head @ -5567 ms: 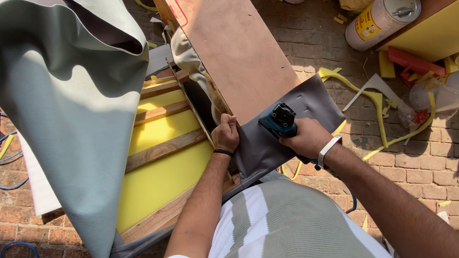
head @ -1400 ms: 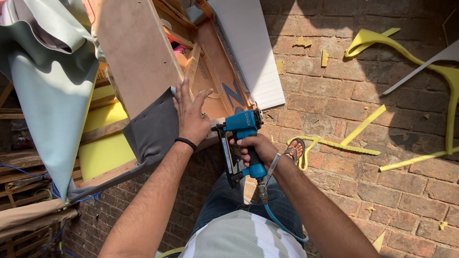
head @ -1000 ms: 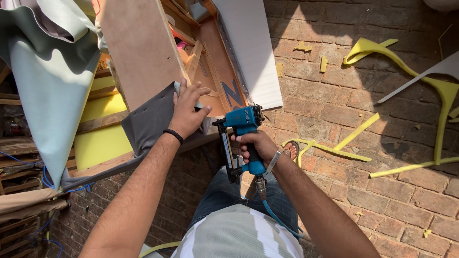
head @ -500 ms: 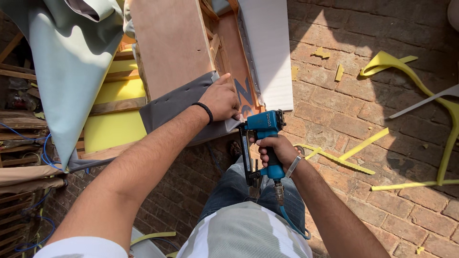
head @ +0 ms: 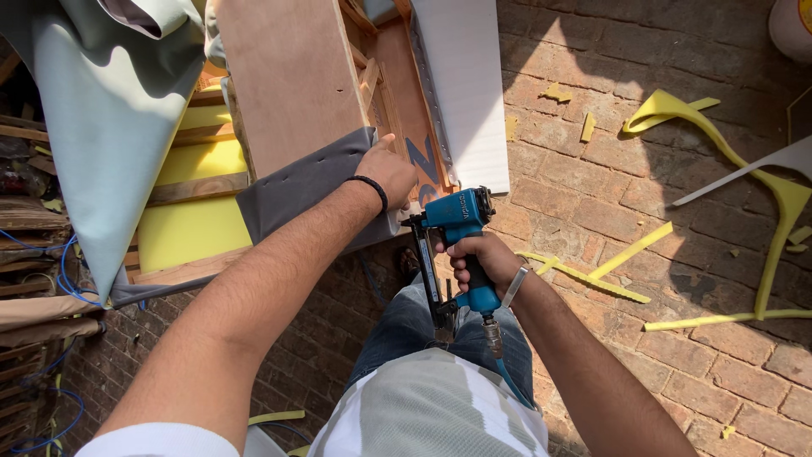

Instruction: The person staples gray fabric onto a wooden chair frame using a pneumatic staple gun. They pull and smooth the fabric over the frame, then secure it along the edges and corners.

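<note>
Here, your left hand [head: 387,173] presses flat on the grey fabric [head: 296,182] over the board edge; your right hand [head: 482,258] grips the blue staple gun [head: 452,233] just right of it, nose pointing left.

1. One view only, from a head-worn camera aimed steeply downward over the wearer's own chest and legs.
2. Close range: both forearms run up from the bottom edge.
3. Wooden frame [head: 288,76] upper left; brick floor [head: 677,211] right.
</note>
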